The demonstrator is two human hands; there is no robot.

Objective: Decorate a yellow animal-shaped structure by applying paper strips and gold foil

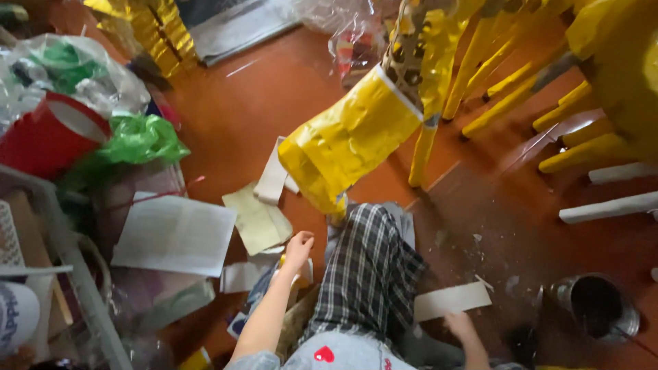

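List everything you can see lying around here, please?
yellow figure: one, foil-covered, centre, propped on the floor
chair legs: several, yellow, top right
paper strip: one, white, by the right hand
sheets: several, white and cream, on the floor at centre left
bucket: one, red, far left
bag: one, green, beside the bucket
tin: one, metal, bottom right
floor: red-brown
trouser leg: checked, centre bottom
left hand: on the papers
right hand: at the paper strip

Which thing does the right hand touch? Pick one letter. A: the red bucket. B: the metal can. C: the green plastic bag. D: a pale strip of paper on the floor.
D: the right hand rests at the lower edge of the pale paper strip on the floor, apart from the metal can.
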